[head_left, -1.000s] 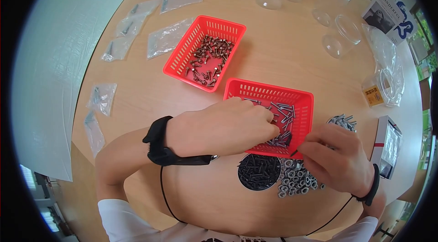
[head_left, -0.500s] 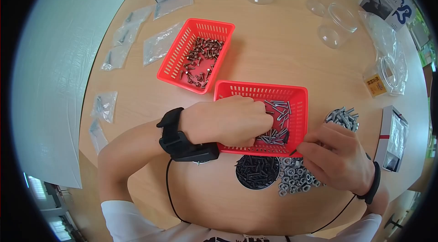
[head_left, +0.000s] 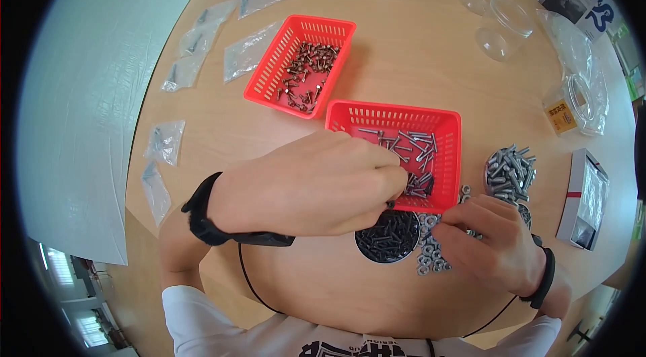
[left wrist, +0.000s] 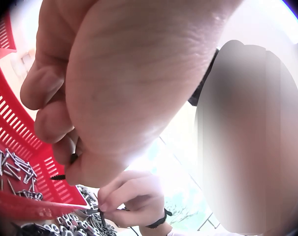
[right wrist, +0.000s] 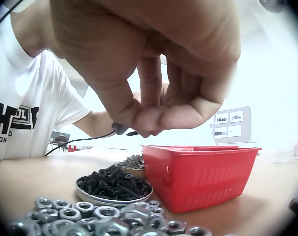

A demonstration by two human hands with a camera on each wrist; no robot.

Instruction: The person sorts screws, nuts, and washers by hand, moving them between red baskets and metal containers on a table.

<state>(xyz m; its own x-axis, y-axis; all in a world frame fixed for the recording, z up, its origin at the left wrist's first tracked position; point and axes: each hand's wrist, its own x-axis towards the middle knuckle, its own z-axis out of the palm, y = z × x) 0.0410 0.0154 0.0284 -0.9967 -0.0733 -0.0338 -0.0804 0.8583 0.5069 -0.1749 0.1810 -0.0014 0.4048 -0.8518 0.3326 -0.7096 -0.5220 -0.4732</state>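
My left hand [head_left: 313, 185] is over the near left part of a red basket [head_left: 449, 162] that holds silver screws [head_left: 420, 148]. A black screw [left wrist: 58, 177] sticks out from between its thumb and fingers, by the basket's near rim. At the basket's near right corner, my right hand [head_left: 494, 242] pinches another black screw [right wrist: 132, 133] at its fingertips; only its pointed end shows. Just in front of the basket stands a round dish of black screws [head_left: 387, 239]. Loose silver nuts [head_left: 431, 256] lie beside it, partly under the right hand.
A second red basket [head_left: 346, 54] with brownish bolts stands farther back. Silver bolts [head_left: 511, 172] fill a container beyond the right hand. A grey box [head_left: 584, 199] is at the right, a clear jar [head_left: 568, 111] behind it. Plastic bags [head_left: 165, 141] lie left.
My left hand has drawn back from inside the basket toward its near rim, and a dark screw now shows at its fingertips. The right hand stays near the basket's corner, still pinching.
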